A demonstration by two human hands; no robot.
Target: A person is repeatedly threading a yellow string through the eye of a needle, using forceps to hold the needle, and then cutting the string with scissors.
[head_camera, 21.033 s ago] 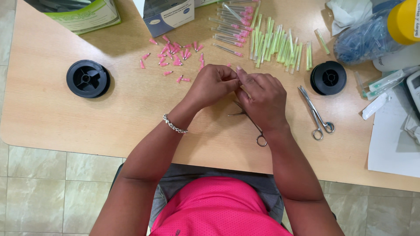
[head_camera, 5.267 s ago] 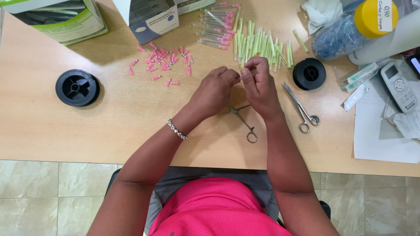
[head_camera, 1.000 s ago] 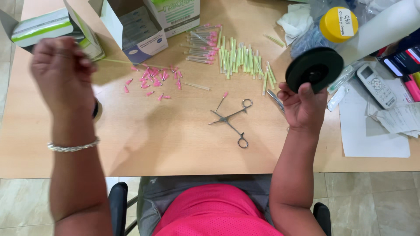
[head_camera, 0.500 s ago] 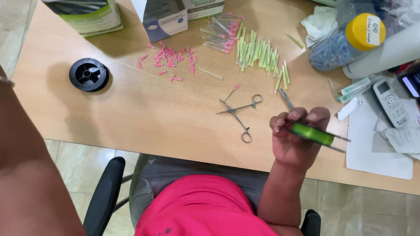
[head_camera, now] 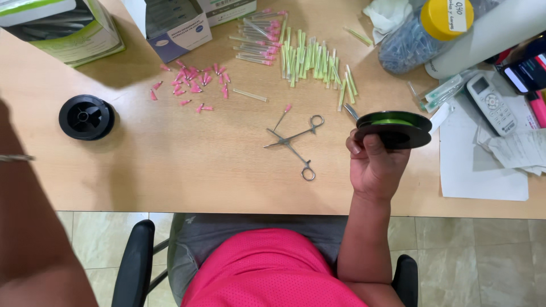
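Two hands are at work, but only one shows whole: the right hand is raised just above the front part of the wooden table, its fingers curled shut around the rim of a black spool of green thread, thumb on the near side and the flat face turned up. The left hand itself lies outside the picture; only its forearm with a thin bracelet fills the left edge, so whether that hand is open or closed cannot be told. Judging from the pose, thread is being drawn off the reel, and it would go best with the spool kept level and gripped lightly, so that it can turn freely and the line does not snag on the rim. Just left of the right hand lie open metal forceps beside a single pink-hubbed needle. Farther back sit loose pink caps, a spread of green and pink capped needles, and a second black spool well apart at the left.
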